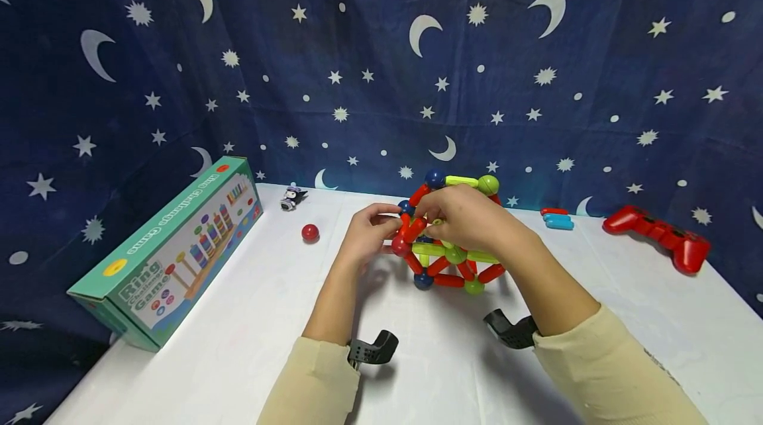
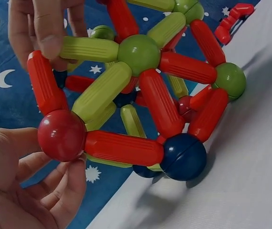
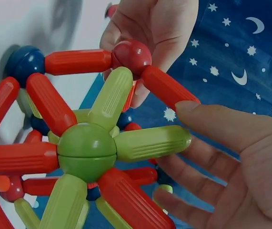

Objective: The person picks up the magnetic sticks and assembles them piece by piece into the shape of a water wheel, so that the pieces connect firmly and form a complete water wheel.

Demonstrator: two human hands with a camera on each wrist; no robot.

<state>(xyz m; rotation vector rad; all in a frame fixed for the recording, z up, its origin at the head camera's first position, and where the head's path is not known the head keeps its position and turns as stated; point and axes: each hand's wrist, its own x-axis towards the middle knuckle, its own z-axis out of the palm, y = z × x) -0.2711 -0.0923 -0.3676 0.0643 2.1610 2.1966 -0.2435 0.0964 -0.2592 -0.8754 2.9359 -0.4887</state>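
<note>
A model of red and yellow-green rods joined by balls stands on the white table, in front of both hands. My left hand grips the red ball at the model's left corner between thumb and fingers. One red rod sticks out of that ball. My right hand reaches over the model and pinches this rod's free end, the thumb lying on its tip. Beside those fingers is the end of a yellow-green rod, which runs from a green ball. The right hand hides part of the model in the head view.
A teal game box lies along the left side. Toward the back are a small figurine and a loose red ball. Several loose rods and a red game controller lie at the right. A starry cloth hangs behind.
</note>
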